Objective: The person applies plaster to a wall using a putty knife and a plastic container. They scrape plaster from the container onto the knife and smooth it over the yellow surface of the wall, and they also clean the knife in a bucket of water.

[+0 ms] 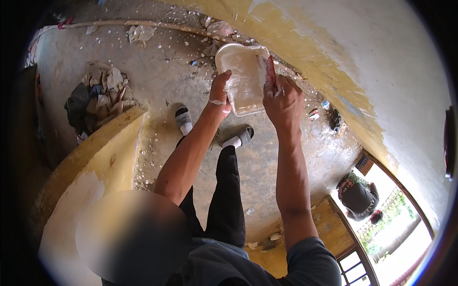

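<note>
My left hand (220,93) grips the left edge of a clear, squarish plastic tub (249,113), with the thumb over its rim. Whitish paste coats the inside of the tub. In my right hand (285,102) is a putty knife (272,71) with a red part showing; my fingers are closed round it. Its paste-smeared blade lies against the tub's right side. White smears mark both hands. How deep the paste is, I cannot tell.
A yellow wall with a grey-white coated area (381,62) rises on the right. Crumpled sacks and paper (102,93) lie at left by a low yellow wall (114,157). A long pole (143,23) crosses the littered floor. Another person (358,195) is by the doorway, lower right.
</note>
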Action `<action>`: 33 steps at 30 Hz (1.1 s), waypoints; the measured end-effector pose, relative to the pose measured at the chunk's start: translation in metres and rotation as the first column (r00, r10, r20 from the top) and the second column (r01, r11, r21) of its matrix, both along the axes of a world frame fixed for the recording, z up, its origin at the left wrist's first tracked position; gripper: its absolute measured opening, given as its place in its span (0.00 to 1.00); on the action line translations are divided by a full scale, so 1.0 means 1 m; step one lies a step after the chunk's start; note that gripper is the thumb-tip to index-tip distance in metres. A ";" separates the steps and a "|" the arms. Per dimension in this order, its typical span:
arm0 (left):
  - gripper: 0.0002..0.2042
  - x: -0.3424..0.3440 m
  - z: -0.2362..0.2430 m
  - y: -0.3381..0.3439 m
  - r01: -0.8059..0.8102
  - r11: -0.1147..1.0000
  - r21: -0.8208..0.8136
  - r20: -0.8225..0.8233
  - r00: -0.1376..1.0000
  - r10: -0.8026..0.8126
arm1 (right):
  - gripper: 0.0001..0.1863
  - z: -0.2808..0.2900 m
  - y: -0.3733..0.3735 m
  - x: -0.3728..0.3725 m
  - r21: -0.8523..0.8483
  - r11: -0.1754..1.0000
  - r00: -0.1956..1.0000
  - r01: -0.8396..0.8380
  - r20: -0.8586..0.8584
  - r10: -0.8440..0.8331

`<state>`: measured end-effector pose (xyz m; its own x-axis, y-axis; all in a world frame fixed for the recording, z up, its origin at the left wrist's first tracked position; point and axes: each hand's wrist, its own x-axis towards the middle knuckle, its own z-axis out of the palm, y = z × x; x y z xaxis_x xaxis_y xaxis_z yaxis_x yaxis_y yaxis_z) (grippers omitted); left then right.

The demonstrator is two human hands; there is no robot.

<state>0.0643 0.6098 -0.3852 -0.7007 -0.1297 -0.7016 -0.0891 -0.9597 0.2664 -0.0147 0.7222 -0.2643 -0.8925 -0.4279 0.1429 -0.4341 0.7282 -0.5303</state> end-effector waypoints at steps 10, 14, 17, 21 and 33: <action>0.30 0.008 0.015 -0.006 -0.031 0.999 -0.026 -0.075 0.997 0.029 | 0.09 -0.016 -0.007 0.017 -0.039 0.999 1.000 -0.002 0.017 0.002; 0.29 0.009 0.011 -0.008 -0.040 0.998 -0.045 -0.110 0.993 0.035 | 0.07 -0.011 -0.012 0.031 0.016 1.000 1.000 -0.011 0.010 0.011; 0.29 0.010 0.012 -0.007 -0.030 0.997 -0.076 -0.148 0.989 0.019 | 0.06 -0.009 -0.015 0.039 0.006 0.995 0.994 -0.102 -0.041 0.102; 0.30 0.014 0.004 -0.007 -0.020 1.000 -0.020 -0.194 0.981 0.016 | 0.07 -0.003 -0.026 0.049 0.024 0.989 0.990 -0.144 0.009 0.143; 0.29 0.016 0.006 -0.002 -0.059 0.995 -0.074 -0.222 0.974 0.041 | 0.07 -0.001 -0.028 0.042 -0.201 0.979 0.980 -0.027 0.189 0.066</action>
<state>0.0803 0.6082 -0.3790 -0.8278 -0.2178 -0.5170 0.0276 -0.9363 0.3502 0.0275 0.6938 -0.2652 -0.8913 -0.4501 0.0546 -0.3395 0.5828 -0.7383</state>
